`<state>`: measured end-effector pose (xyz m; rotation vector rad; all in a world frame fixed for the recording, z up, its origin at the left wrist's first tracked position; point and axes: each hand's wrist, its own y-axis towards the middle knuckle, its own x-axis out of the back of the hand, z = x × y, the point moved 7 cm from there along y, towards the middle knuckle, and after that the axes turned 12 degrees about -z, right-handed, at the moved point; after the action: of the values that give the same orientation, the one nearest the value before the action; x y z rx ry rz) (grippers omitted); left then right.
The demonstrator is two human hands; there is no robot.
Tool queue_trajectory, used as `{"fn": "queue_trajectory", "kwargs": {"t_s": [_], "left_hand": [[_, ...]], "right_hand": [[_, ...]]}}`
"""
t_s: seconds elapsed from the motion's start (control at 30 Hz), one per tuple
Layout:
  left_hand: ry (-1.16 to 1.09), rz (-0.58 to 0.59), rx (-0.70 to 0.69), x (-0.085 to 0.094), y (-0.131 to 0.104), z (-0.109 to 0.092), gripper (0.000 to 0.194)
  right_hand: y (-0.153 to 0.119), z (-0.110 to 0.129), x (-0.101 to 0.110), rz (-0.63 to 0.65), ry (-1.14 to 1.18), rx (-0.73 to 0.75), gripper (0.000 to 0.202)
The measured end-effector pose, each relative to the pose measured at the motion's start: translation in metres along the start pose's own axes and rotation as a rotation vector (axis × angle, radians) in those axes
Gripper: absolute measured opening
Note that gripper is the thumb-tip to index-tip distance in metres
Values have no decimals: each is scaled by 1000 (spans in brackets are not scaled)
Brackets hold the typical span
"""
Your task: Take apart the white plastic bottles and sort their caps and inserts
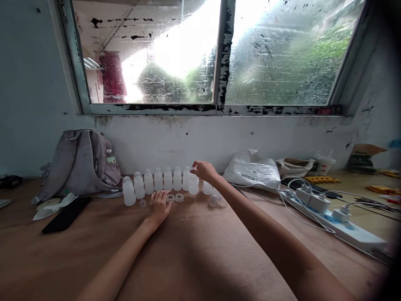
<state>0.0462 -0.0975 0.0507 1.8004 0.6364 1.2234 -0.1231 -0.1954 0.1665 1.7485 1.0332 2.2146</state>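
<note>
Several frosted baby bottles [158, 179] stand upright in a row below the window. My right hand [205, 171] reaches across to one baby bottle [193, 186], its fingers curled round the top. My left hand [159, 205] lies palm down on the table, fingers stretched forward, and whatever is beneath them is hidden. Just right of those fingers are two white collar rings [179, 197]. On the other side sits a small clear nipple [142, 202]. Clear dome caps [213, 201] lie close to my right forearm, which partly covers them and another bottle.
A grey backpack [79, 163] leans on the wall at left, with a black phone [66, 215] and white tissue [54, 207] before it. To the right are a silvery bag [253, 171], a white power strip [354, 232] with loose cables, and a cup [324, 163].
</note>
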Motion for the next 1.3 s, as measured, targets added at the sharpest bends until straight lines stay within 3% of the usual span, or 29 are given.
{"fn": "queue_trajectory", "kwargs": {"t_s": [0.23,0.33,0.53,0.6,0.7,0.83,0.93,1.03,1.1,1.2,1.3], "left_hand": [[85,-32,99,7,8,42,23],[-9,0,72,4,7,40,17],[-11,2,-103,6,5,16,20],[5,-15,-106,8,4,18,23],[28,-60,-8,12,3,37,26],[70,-107,203,13,-1,70,24],[113,-122,267,11,-5,80,21],[154,-128,306,9,-9,83,16],[172,-122,314,9,-10,84,10],[172,-118,298,12,-9,83,15],[55,-117,230,15,-2,68,17]], "right_hand": [[14,-26,-30,10,-79,-84,24],[16,-31,-39,-3,-96,-105,25],[20,-36,-50,-11,-97,-149,28],[20,-38,-50,-17,-92,-158,28],[18,-39,-45,-46,-82,-154,27],[7,-24,-36,-130,-39,-78,29],[-15,5,-47,-113,31,48,28],[-48,34,-77,-35,98,148,23],[-69,45,-96,-12,123,155,31],[-88,49,-115,-13,165,121,36],[-93,46,-118,-43,219,89,35]]}}
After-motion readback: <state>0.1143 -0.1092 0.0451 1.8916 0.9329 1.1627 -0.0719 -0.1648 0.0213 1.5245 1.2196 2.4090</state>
